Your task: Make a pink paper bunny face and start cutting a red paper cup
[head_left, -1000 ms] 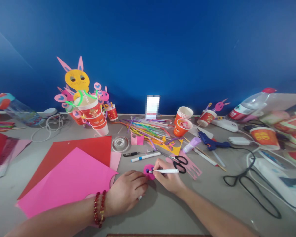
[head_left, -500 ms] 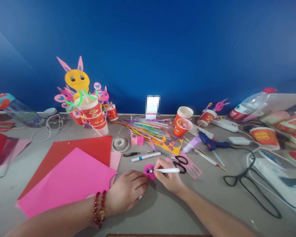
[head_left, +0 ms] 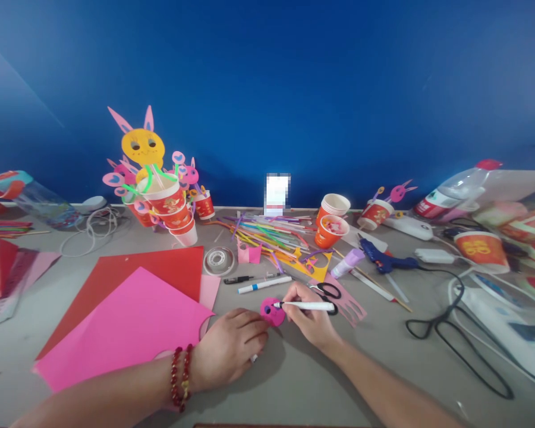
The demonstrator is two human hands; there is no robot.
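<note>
My right hand (head_left: pixel 311 324) is closed in a writing grip on a white marker (head_left: pixel 310 306), its dark tip at the upper right part of a small pink paper disc (head_left: pixel 274 317). A dark blue spot shows on the disc's left half. My left hand (head_left: pixel 234 343), with red beads at the wrist, lies on the table with its fingers together, their tips holding down the disc's left edge; its thumb is mostly hidden. Black-handled scissors (head_left: pixel 329 290) lie just beyond my right hand. Above the disc rest a blue-banded white marker (head_left: pixel 265 285) and a black pen (head_left: pixel 238 279).
Pink paper (head_left: pixel 134 327) and red paper (head_left: pixel 151 261) lie left. Behind are colored sticks (head_left: pixel 267 233), a tape roll (head_left: pixel 219 260) and stacked cups with a yellow rabbit face (head_left: pixel 143 146). A glue gun (head_left: pixel 386 257), a glue stick (head_left: pixel 348 263) and cables (head_left: pixel 441 324) occupy the right.
The marker tip has shifted right, from the dark spot on the disc's left half to its upper right. My right hand moved slightly right with it; my left hand stays on the disc.
</note>
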